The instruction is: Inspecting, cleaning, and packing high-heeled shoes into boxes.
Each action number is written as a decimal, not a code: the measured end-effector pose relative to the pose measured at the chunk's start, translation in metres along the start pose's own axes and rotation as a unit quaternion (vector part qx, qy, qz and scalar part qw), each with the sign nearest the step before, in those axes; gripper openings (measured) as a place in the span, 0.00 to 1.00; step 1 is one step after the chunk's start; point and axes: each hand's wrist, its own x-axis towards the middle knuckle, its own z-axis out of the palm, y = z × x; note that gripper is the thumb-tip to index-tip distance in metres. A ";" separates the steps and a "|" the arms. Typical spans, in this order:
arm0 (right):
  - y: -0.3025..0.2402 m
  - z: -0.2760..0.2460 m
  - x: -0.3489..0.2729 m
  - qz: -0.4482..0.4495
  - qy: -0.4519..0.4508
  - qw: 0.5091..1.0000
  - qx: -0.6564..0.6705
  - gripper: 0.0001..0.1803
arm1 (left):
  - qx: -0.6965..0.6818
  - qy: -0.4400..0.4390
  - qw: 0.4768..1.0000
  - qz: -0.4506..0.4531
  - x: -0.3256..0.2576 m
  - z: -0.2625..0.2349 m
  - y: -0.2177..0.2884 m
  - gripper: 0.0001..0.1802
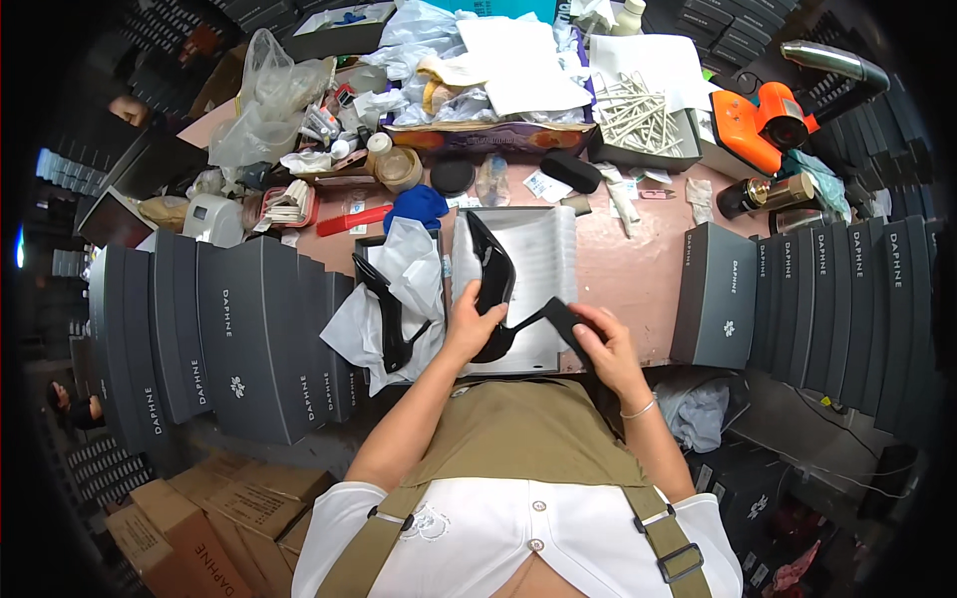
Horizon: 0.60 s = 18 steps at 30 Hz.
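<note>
Black high-heeled shoe (493, 284) up off the table (638, 269), held over the open shoe box (543, 254) at centre, toe pointing away, heel toward the body. Left hand (469, 324) wrapped round the rear of the shoe, fingers closed on it. Right hand (603, 339) at the heel end, fingers pinched narrow on a dark flat strip (563, 319) that runs to the heel: strap, insert or heel cover, hard to say which. Looks like the fitting or checking stage on this shoe, with the pair not yet boxed. Next move, at a guess, calls for a steady left-hand hold while the right works that strip, then a careful lay-down on the white lining without creasing it.

Second black high-heeled shoe (384, 309) lying on crumpled white tissue paper (404, 289) just left of the box. Stacks of grey shoe boxes (239, 329) to the left, more grey boxes (827, 309) to the right. Far side of the table crowded: blue cloth (417, 206), red tool handle (354, 219), tray of pale sticks (638, 115), orange power tool (763, 125), clear plastic bags (264, 95).

Hidden: shoe's heel tip behind the right-hand fingers, box floor under the shoe, table's near edge behind the forearms. Brown cartons (199, 518) at lower left cut off by the rim. Small items along the far edge too jumbled to tell apart.
</note>
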 end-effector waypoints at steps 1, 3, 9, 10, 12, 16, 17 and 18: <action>-0.005 -0.002 -0.001 -0.018 0.016 1.000 0.014 0.15 | -0.174 0.011 0.985 -0.006 -0.007 0.000 0.017 0.17; -0.027 0.000 -0.004 -0.076 0.024 0.997 0.006 0.16 | -0.287 0.021 0.958 -0.014 -0.016 -0.007 0.049 0.21; -0.063 0.071 0.001 -0.365 -0.081 0.894 -0.245 0.26 | -0.419 0.038 0.907 -0.017 -0.038 -0.015 0.086 0.22; -0.049 0.063 -0.004 -0.334 -0.116 0.894 -0.276 0.25 | -0.411 0.046 0.910 -0.005 -0.040 -0.021 0.087 0.24; -0.022 0.045 -0.011 -0.271 -0.189 0.883 -0.333 0.23 | -0.448 0.065 0.891 -0.038 -0.041 -0.040 0.096 0.24; -0.056 0.057 0.008 -0.218 -0.037 0.970 -0.105 0.19 | -0.429 0.007 0.903 -0.003 -0.043 -0.050 0.100 0.26; -0.062 0.073 0.018 -0.249 -0.090 0.959 -0.099 0.20 | -0.436 0.014 0.900 0.000 -0.044 -0.040 0.093 0.27; -0.064 0.085 0.023 -0.277 -0.143 0.946 -0.090 0.21 | -0.481 -0.017 0.877 -0.011 -0.047 -0.033 0.099 0.28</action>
